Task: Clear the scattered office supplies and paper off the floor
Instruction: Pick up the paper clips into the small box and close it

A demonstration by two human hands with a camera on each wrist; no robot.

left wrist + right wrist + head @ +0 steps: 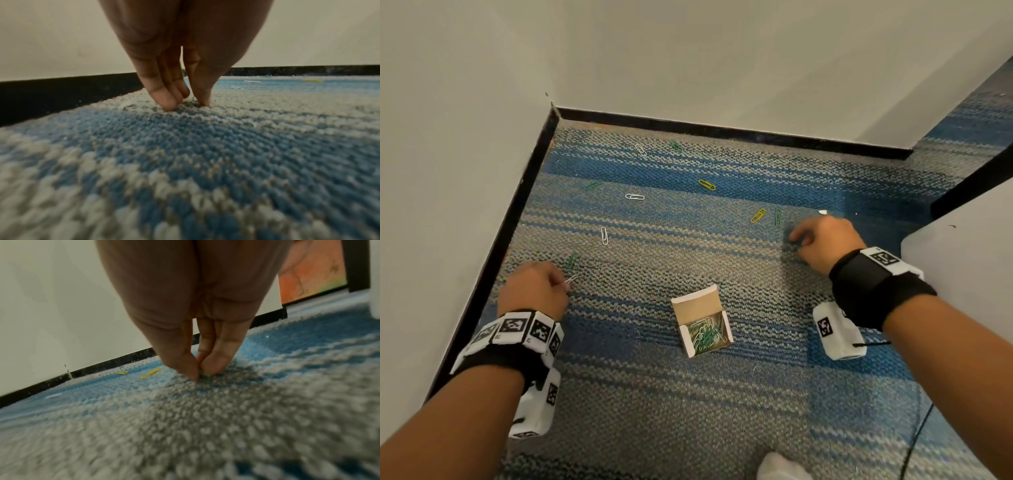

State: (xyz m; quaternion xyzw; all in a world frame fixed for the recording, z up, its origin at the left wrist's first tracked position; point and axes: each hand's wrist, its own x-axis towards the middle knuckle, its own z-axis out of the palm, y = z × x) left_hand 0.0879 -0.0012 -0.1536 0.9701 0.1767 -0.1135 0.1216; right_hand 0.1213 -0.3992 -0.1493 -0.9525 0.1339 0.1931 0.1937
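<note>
Several coloured paper clips lie scattered on the striped carpet [654, 240], among them a yellow clip [757, 216], a white clip [604, 235] and a green clip [571, 261]. An open cardboard box [702, 320] holding clips sits between my hands. My left hand [563, 282] [189, 100] is down on the carpet and pinches a white paper clip [571, 279] between thumb and fingers. My right hand [796, 241] [202, 374] pinches a green paper clip [206, 376] against the carpet; in the head view that clip is hidden under the fingers.
White walls with a black baseboard [688, 126] close the corner at the back and left. A white furniture panel [962, 257] stands at the right. A small white scrap [823, 212] lies beyond my right hand. A black cable [914, 438] and a white sock [780, 467] are near the bottom.
</note>
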